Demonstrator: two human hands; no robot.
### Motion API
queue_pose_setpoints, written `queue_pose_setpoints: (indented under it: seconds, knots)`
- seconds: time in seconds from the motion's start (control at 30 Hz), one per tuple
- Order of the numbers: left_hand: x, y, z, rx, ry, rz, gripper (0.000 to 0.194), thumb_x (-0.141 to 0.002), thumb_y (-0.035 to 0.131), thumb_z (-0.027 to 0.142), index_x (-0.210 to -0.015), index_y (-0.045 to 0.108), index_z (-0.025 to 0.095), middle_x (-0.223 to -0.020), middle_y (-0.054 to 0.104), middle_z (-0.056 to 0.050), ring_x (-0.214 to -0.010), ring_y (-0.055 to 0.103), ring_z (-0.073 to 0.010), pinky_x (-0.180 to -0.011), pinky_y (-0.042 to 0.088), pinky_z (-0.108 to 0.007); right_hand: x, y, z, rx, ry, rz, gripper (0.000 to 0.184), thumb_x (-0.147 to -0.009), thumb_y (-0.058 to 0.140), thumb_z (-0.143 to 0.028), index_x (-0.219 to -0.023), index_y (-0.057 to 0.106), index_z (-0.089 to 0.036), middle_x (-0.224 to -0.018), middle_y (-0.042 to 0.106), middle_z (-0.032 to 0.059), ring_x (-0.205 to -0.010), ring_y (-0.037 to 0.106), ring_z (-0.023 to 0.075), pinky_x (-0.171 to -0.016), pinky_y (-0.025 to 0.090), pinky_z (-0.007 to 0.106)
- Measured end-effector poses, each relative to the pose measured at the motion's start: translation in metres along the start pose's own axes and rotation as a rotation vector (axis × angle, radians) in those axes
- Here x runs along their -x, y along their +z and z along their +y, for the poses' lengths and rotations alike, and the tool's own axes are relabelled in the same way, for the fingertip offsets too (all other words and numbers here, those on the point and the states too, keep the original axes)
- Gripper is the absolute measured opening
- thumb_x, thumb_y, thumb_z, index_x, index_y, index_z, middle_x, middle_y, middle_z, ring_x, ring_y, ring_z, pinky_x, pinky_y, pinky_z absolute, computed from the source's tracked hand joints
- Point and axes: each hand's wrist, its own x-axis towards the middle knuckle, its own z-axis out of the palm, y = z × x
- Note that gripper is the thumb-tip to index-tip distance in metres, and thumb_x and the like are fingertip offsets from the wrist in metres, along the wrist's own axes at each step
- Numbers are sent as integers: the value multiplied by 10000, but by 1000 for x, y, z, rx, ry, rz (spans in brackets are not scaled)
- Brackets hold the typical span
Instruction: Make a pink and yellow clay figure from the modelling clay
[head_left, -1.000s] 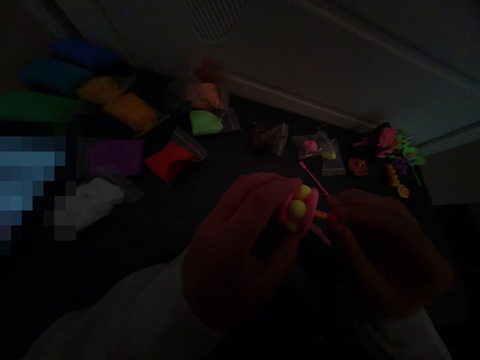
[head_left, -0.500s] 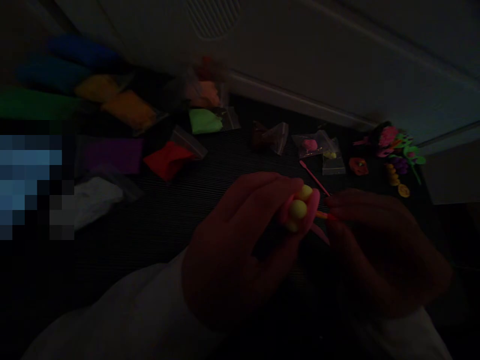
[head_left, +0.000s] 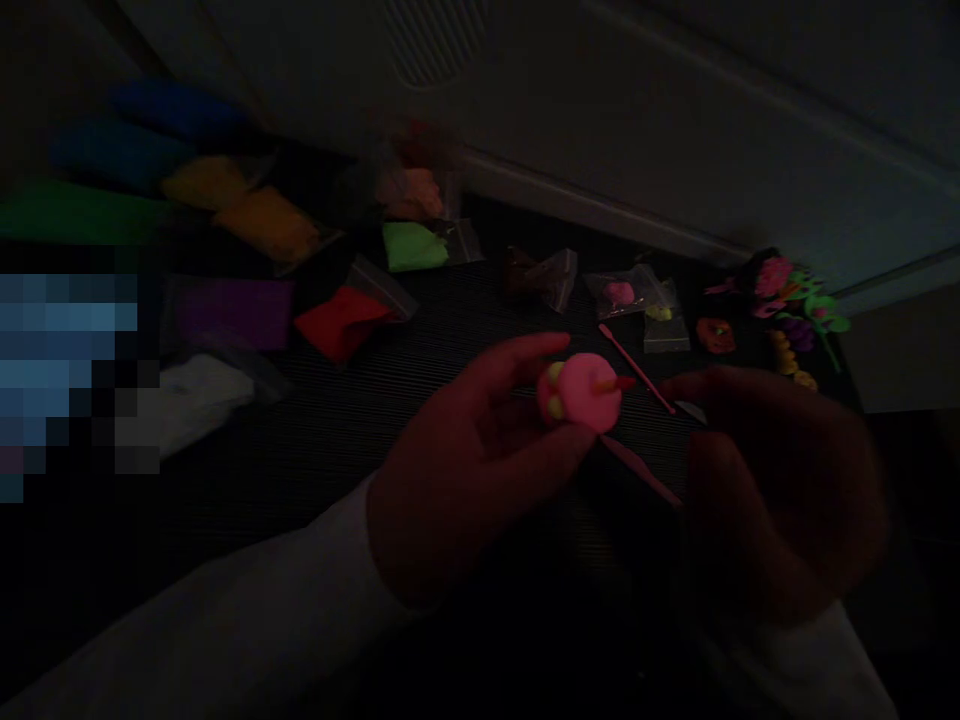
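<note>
A small clay cake (head_left: 589, 392) is held in my left hand (head_left: 480, 455), between the thumb and fingers. It has pink discs with yellow balls between them, and its round pink face is turned to the right. From that face sticks a thin clay candle (head_left: 606, 385), orange with a red tip. To the right, apart from the cake, my right hand (head_left: 784, 480) is raised with thumb and forefinger spread and nothing visible between them. On the dark table behind the hands lie a thin pink stick tool (head_left: 637, 368) and a pink clay knife (head_left: 641, 468).
Bags of clay lie along the back and left: red (head_left: 345, 322), purple (head_left: 236, 313), light green (head_left: 414, 246), orange (head_left: 271, 225), white (head_left: 199, 390). Small bags hold pink clay (head_left: 619, 293) and yellow clay (head_left: 660, 308). Finished clay flowers (head_left: 776, 275) lie at the far right.
My left hand has turned the cake so its flat pink face shows. My right hand has let go of the candle, moved away to the right and opened.
</note>
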Motion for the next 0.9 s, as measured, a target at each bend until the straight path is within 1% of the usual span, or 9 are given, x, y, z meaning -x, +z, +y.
queue_pose_setpoints:
  seconds: [0.07, 0.13, 0.23, 0.3, 0.43, 0.5, 0.6, 0.73, 0.9]
  knots:
    - [-6, -2, 0, 245, -157, -52, 376, -712, 617, 162, -1068, 516, 228, -1013, 635, -1, -826, 632, -129, -701, 534, -229, 0, 2, 2, 13, 62, -5, 349, -717, 583, -136, -1052, 575, -233, -964, 615, 30, -860, 580, 189, -781, 472, 372]
    - [-10, -3, -1, 410, -238, -80, 326, -711, 605, 134, -1024, 546, 201, -975, 643, -13, -807, 634, -135, -697, 537, -248, -1, 5, 5, 31, 106, -18, 319, -732, 581, -163, -1040, 575, -246, -978, 607, 33, -894, 573, 194, -807, 465, 381]
    - [-15, -5, -3, 499, -306, -106, 267, -721, 590, 122, -980, 578, 180, -919, 652, -27, -790, 634, -136, -691, 528, -248, -1, 11, 11, 4, 154, -88, 311, -742, 580, -193, -1046, 560, -257, -1023, 590, 38, -928, 567, 193, -818, 466, 380]
    - [-16, -5, -4, 511, -340, -107, 242, -730, 586, 137, -968, 587, 179, -892, 657, -32, -780, 632, -133, -685, 521, -243, -1, 15, 13, -71, 204, -165, 373, -733, 595, -215, -1094, 520, -270, -1066, 574, 38, -955, 563, 193, -811, 478, 376]
    - [-16, -5, -5, 547, -353, -99, 228, -732, 585, 159, -960, 590, 167, -906, 659, -49, -812, 628, -151, -702, 514, -264, 2, 22, 17, -174, 238, -258, 579, -679, 652, -241, -1204, 411, -290, -1145, 538, 47, -1009, 544, 201, -803, 492, 372]
    - [-16, -4, -6, 551, -349, -96, 237, -729, 586, 150, -966, 588, 158, -920, 658, -55, -821, 627, -157, -709, 511, -266, 3, 25, 18, -172, 226, -268, 624, -664, 666, -243, -1221, 389, -286, -1188, 514, 56, -1030, 535, 203, -806, 493, 369]
    - [-18, -4, -8, 545, -364, -97, 244, -730, 581, 141, -974, 588, 151, -911, 660, -56, -811, 626, -150, -714, 503, -257, 3, 26, 18, -122, 213, -267, 596, -663, 667, -247, -1203, 414, -268, -1206, 502, 69, -1044, 528, 208, -816, 490, 375]
    - [-19, -5, -9, 559, -378, -116, 215, -735, 566, 152, -946, 604, 130, -907, 661, -65, -840, 619, -155, -758, 486, -261, 2, 26, 18, -71, 216, -289, 508, -673, 659, -253, -1145, 473, -248, -1159, 530, 71, -1029, 536, 211, -850, 469, 408]
    - [-21, -7, -8, 606, -364, -105, 221, -783, 477, 228, -931, 592, 112, -912, 656, -95, -850, 619, -189, -777, 476, -321, 1, 26, 20, -165, 226, -252, 486, -678, 656, -249, -1132, 484, -252, -1156, 542, 67, -1050, 531, 208, -901, 436, 426]
